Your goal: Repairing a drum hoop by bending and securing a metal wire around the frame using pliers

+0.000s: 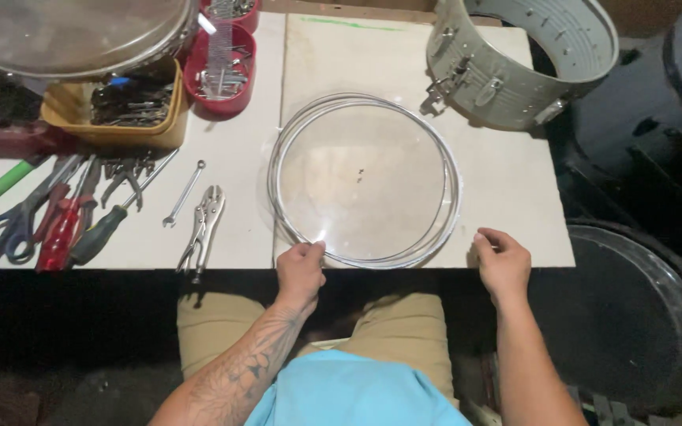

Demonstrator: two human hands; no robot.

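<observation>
A round clear drum head with a metal hoop (365, 180) lies flat on the white table (515, 197). My left hand (300, 270) pinches the hoop's near rim at the lower left. My right hand (502, 260) rests loosely curled on the table's front edge, just right of the hoop, holding nothing and apart from the hoop. A grey drum shell (515, 59) with metal lugs lies tilted at the table's back right.
Locking pliers (202, 229), a wrench (183, 193), screwdrivers and scissors (49, 217) lie at the left. A yellow tray (112, 110) and red tubs (222, 67) of hardware sit behind them. Another clear drum head (65, 31) overhangs the back left. Dark drums (633, 308) stand at the right.
</observation>
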